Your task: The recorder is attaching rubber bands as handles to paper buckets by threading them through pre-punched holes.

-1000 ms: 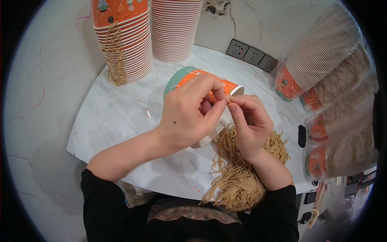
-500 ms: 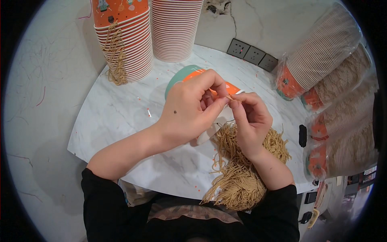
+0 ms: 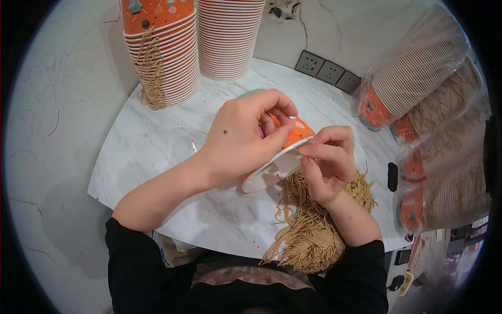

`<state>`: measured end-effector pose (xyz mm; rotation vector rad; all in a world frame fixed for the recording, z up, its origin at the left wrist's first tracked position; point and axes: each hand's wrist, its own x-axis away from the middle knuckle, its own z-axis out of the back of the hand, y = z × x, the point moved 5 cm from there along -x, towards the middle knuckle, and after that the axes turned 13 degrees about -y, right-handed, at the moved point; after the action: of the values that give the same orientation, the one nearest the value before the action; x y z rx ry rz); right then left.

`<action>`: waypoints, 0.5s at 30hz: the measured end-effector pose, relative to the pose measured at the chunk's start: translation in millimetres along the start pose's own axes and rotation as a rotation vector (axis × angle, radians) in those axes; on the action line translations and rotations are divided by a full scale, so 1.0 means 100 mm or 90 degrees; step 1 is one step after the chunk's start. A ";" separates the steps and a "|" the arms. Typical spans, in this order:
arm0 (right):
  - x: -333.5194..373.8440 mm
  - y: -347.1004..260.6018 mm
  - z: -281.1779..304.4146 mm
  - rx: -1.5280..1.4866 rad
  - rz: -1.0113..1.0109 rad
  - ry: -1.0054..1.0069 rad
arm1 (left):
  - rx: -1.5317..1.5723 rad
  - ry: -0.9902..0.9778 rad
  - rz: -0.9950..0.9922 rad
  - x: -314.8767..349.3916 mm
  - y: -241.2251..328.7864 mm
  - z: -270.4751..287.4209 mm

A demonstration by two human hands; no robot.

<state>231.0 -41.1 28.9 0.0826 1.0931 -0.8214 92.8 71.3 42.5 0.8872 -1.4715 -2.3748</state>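
An orange paper tub (image 3: 300,124) with a green base lies on its side on the table, its white rim tilted toward me and to the right. My left hand (image 3: 240,133) is closed over the tub's side, thumb and fingers pinching a thin tan string. At the rim, my right hand (image 3: 332,162) has its fingertips closed on the string, which spans the short gap between both hands. Beneath the right wrist lies a large bundle of tan strings (image 3: 314,235), spilling to the table's front edge. The string's ends are too small to make out.
Two tall stacks of tubs (image 3: 172,68) stand at the back left, one draped with tan strings (image 3: 151,73). Plastic-wrapped tub stacks (image 3: 418,60) line the right side. Black sockets (image 3: 329,70) sit behind the white marbled table (image 3: 136,152). Small orange bits dot the tabletop.
My hands have moved apart from a joint pinch; the right shifted slightly right, down along the rim. The tub has tilted, showing more of its opening, and its green base is now mostly hidden.
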 end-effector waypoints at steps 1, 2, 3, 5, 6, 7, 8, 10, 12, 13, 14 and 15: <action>-0.01 -0.03 0.00 -0.006 0.025 -0.004 | -0.038 -0.009 -0.013 0.02 0.01 -0.01; -0.01 -0.05 0.00 -0.006 0.029 -0.001 | -0.075 -0.018 -0.026 0.03 0.02 -0.02; -0.01 -0.04 0.01 -0.005 0.029 -0.001 | -0.075 -0.018 -0.027 0.04 0.03 -0.02; -0.01 -0.06 0.02 0.048 0.053 -0.008 | -0.116 -0.042 -0.068 0.06 0.09 -0.06; -0.01 -0.06 0.02 0.049 0.053 -0.008 | -0.115 -0.043 -0.069 0.06 0.11 -0.06; -0.02 -0.04 0.02 0.029 0.044 -0.006 | -0.112 -0.048 -0.066 0.06 0.12 -0.07; -0.03 -0.02 0.02 0.009 0.035 -0.003 | -0.109 -0.054 -0.064 0.06 0.12 -0.08; -0.03 -0.01 -0.01 -0.014 0.015 -0.001 | -0.103 -0.042 -0.075 0.07 0.13 -0.08; -0.02 -0.01 -0.04 -0.037 -0.005 0.001 | -0.097 -0.030 -0.087 0.08 0.12 -0.09; -0.02 0.00 -0.05 -0.053 -0.019 0.017 | -0.093 -0.022 -0.093 0.08 0.12 -0.09; -0.02 0.01 -0.05 -0.070 -0.034 0.033 | -0.089 -0.013 -0.099 0.09 0.11 -0.08; -0.01 0.00 -0.05 -0.070 -0.033 0.033 | -0.089 -0.013 -0.099 0.10 0.12 -0.09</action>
<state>227.3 -38.1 27.3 -0.0179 1.1915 -0.8079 88.8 54.5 46.5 0.9764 -1.2667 -2.5681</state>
